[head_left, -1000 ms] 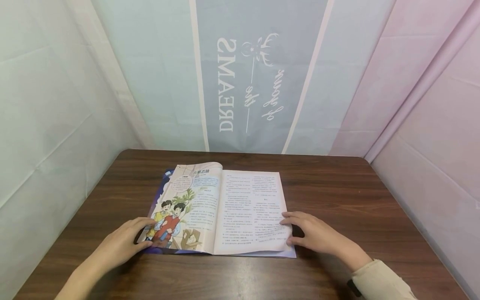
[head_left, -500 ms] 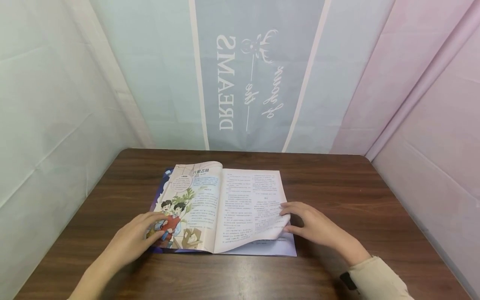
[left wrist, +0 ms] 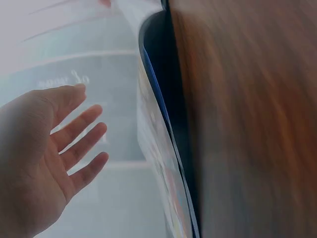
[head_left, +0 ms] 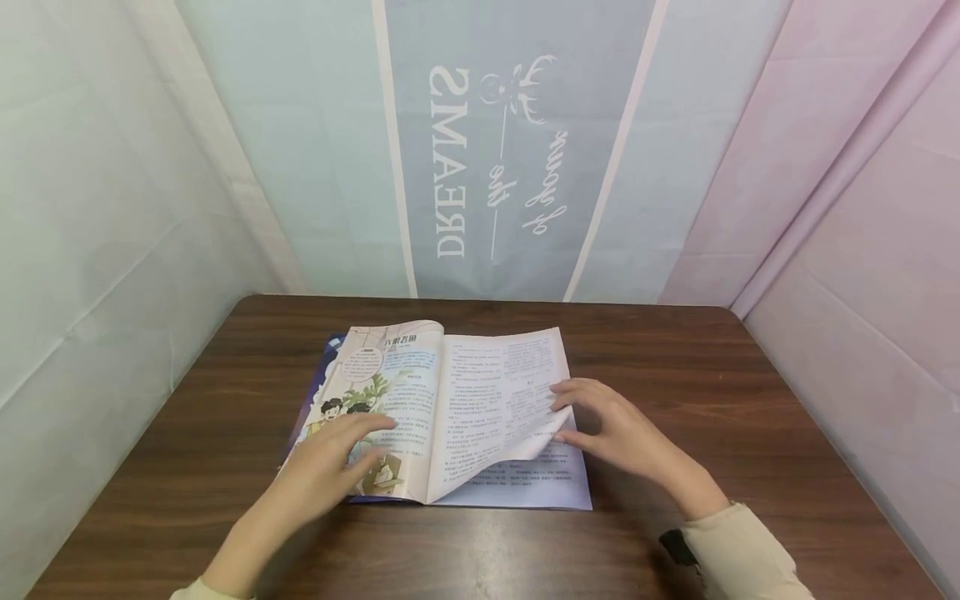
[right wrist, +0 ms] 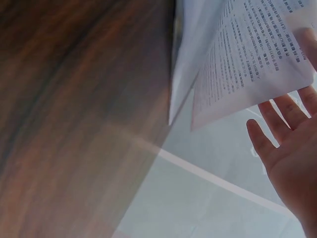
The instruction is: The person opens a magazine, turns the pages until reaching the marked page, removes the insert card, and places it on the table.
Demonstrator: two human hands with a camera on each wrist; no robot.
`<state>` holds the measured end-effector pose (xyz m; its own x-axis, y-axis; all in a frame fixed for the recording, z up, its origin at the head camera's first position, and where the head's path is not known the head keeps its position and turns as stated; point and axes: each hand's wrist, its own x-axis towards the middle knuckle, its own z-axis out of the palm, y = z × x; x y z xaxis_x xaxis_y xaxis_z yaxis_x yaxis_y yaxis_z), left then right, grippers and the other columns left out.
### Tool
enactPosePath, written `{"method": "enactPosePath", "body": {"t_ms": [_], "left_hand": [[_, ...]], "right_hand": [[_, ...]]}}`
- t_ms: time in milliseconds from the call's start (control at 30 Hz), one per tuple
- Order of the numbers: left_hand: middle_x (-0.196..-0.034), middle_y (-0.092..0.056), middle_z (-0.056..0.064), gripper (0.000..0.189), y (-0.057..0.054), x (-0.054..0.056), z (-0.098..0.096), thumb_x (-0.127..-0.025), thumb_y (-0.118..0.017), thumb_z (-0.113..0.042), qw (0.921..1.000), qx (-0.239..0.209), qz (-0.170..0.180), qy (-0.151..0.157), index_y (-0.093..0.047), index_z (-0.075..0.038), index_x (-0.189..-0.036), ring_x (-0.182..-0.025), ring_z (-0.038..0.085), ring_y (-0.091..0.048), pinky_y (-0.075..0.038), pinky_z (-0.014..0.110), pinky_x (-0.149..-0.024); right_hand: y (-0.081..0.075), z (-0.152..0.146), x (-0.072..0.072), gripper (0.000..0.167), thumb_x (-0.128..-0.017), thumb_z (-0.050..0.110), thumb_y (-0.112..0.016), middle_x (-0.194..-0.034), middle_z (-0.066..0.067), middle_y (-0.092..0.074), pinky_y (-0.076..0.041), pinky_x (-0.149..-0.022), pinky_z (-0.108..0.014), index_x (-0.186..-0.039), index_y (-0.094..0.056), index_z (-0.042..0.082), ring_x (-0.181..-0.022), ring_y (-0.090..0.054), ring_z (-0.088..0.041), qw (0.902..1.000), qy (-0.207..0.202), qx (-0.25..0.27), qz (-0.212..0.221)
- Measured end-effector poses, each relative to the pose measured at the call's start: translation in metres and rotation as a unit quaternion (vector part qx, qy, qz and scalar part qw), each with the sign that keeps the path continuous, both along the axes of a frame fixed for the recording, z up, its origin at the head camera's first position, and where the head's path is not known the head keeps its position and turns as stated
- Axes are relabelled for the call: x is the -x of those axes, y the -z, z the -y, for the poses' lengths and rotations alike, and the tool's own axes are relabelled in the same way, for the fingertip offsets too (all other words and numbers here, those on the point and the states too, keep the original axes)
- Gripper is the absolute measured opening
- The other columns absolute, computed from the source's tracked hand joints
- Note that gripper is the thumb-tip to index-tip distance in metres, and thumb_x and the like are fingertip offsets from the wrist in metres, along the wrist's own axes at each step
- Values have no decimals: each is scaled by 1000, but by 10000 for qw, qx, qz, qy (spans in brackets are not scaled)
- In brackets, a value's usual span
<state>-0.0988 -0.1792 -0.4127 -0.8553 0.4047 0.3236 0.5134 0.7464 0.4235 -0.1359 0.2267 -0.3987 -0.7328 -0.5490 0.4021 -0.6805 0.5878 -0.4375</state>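
Observation:
An open magazine (head_left: 408, 367) lies on the table, a colour illustration on its left page and printed columns on its right. My right hand (head_left: 633, 437) pinches the outer edge of a right-hand page (head_left: 495, 417), whose lower corner is lifted and curls leftward over the sheet beneath. In the right wrist view that page (right wrist: 242, 64) passes between the thumb and the fingers (right wrist: 282, 116). Over the lower left page hovers my left hand (head_left: 326, 462), fingers spread and holding nothing. The left wrist view shows this hand (left wrist: 44, 144) apart from the magazine's raised edge (left wrist: 161, 134).
The dark wood table (head_left: 660, 358) extends around the magazine on every side. Behind it hangs a pale cloth backdrop (head_left: 517, 275) with mirrored lettering, and cloth walls close in the left and right. A dark band (head_left: 677, 547) shows at the right sleeve.
The right hand has raised the page corner and drawn it up and leftward, baring more of the sheet below. My left hand has moved right from the magazine's left edge to above the left page.

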Motion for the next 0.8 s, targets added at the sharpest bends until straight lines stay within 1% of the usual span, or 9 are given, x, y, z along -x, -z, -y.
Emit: {"method": "enactPosePath", "body": {"t_ms": [67, 133, 233, 333, 467, 567, 667, 800], "left_hand": [[-127, -65, -4, 35, -3, 1, -10, -91, -74, -20, 9999, -58, -22, 112, -66, -21, -124, -120, 20, -59, -51, 45, -98], [-125, -65, -6, 34, -7, 1, -20, -91, -75, -21, 9995, -163, -35, 251, -67, -23, -123, -120, 16, -59, -52, 41, -97], [-124, -65, -9, 33, -13, 2, -35, -91, -74, -21, 9982, -325, -75, 492, -66, -23, -123, -119, 13, -59, -52, 38, -96], [-123, -65, -10, 32, -17, 2, -50, -91, -74, -23, 9962, -478, -239, 695, -67, -23, -123, -117, 11, -60, -53, 36, -95], [-123, -66, -8, 33, -22, 3, -72, -91, -74, -25, 9894, -751, -660, 1054, -66, -20, -123, -115, 12, -61, -53, 35, -94], [-125, -65, -6, 38, -26, 4, -87, -90, -75, -26, 9834, -907, -882, 1298, -64, -18, -126, -116, 12, -60, -53, 35, -94], [-127, -64, -4, 44, -28, 5, -98, -89, -77, -27, 9792, -987, -1006, 1460, -62, -17, -129, -117, 14, -60, -53, 35, -94], [-127, -64, -3, 46, -29, 6, -107, -87, -78, -23, 9753, -1117, -997, 1626, -61, -15, -129, -116, 13, -61, -53, 33, -94]], "right_hand": [[-3, 2, 2, 36, -75, 15, -87, -126, -6, -64, -33, -109, -19, -106, -68, 12, -122, -55, -25, 9999, -84, 81, -103], [-7, 5, 4, 37, -75, 15, -87, -124, -6, -64, -34, -108, -21, -105, -68, 12, -121, -55, -25, 9997, -127, 130, -184], [-14, 9, 4, 37, -75, 17, -87, -124, -4, -64, -38, -107, -27, -106, -68, 13, -122, -55, -25, 9996, -118, 136, -223], [-22, 15, 3, 38, -75, 20, -87, -125, -3, -64, -41, -106, -35, -107, -67, 15, -123, -54, -24, 9998, -51, 96, -181], [-30, 23, 2, 38, -76, 22, -88, -124, -1, -64, -42, -105, -43, -106, -67, 16, -125, -53, -24, 9999, 98, 18, -121], [-35, 29, 3, 37, -75, 23, -88, -122, 0, -65, -44, -104, -47, -105, -67, 16, -125, -53, -24, 9998, 172, -18, -119], [-38, 34, 3, 36, -75, 23, -88, -119, 0, -66, -45, -103, -49, -103, -67, 16, -125, -54, -25, 9997, 128, -1, -195], [-43, 39, 3, 35, -75, 24, -88, -116, 0, -66, -45, -103, -49, -102, -68, 14, -124, -54, -26, 9994, 40, 35, -349]]}}
